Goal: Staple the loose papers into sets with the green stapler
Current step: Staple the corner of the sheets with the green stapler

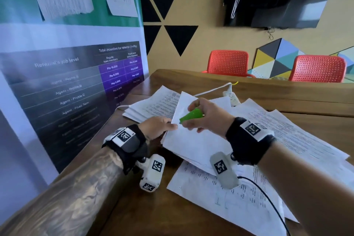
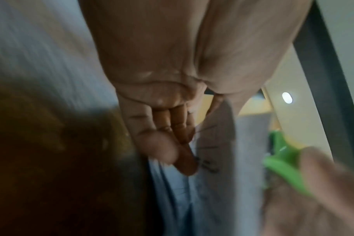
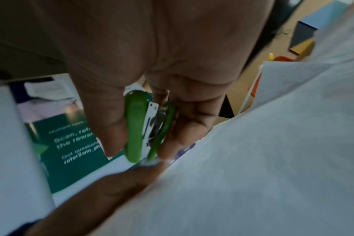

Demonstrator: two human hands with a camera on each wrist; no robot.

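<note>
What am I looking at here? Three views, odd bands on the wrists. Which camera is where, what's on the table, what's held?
No robot: a person working bare-handed, with cameras strapped to both wrists and one on the head. The wide picture is the head view; the two blurry close-ups look along each hand. On the wooden table lie loose printed papers, a white power strip and its cable. The right hand holds the green stapler, nose toward the lifted corner of a paper set. The left hand pinches that set at its edge.

Two red chairs behind wooden table; white power strip; banner at left.
</note>
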